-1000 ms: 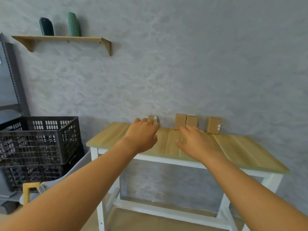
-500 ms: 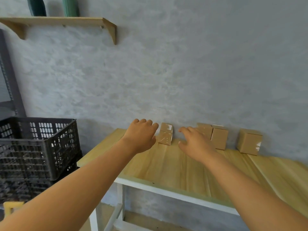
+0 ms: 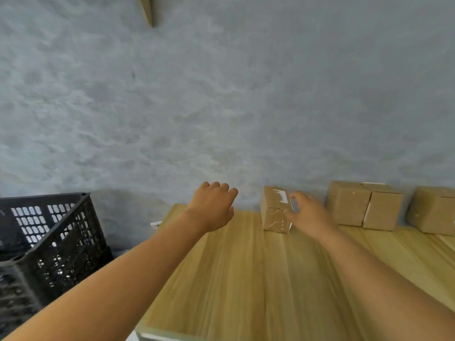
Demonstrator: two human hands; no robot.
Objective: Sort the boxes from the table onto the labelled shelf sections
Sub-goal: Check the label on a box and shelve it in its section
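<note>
Several small cardboard boxes stand in a row along the wall on the wooden table (image 3: 234, 279). The leftmost, a taped box (image 3: 274, 210), stands apart from the others. My right hand (image 3: 307, 214) reaches to this box's right side, fingers spread, thumb at its front corner; contact is blurred. My left hand (image 3: 213, 206) hovers over the table to the left of that box, fingers loosely bent, holding nothing. Two boxes (image 3: 364, 205) stand touching each other further right, and another box (image 3: 434, 210) is cut by the right edge.
A black slotted plastic crate (image 3: 49, 239) stands stacked to the left of the table, below its level. A grey wall runs right behind the boxes. The bracket end of a wooden wall shelf (image 3: 147, 8) shows at the top.
The view has come closer and tipped down. Both hands have moved forward over the table; my right hand has arrived at the taped box's right side.
</note>
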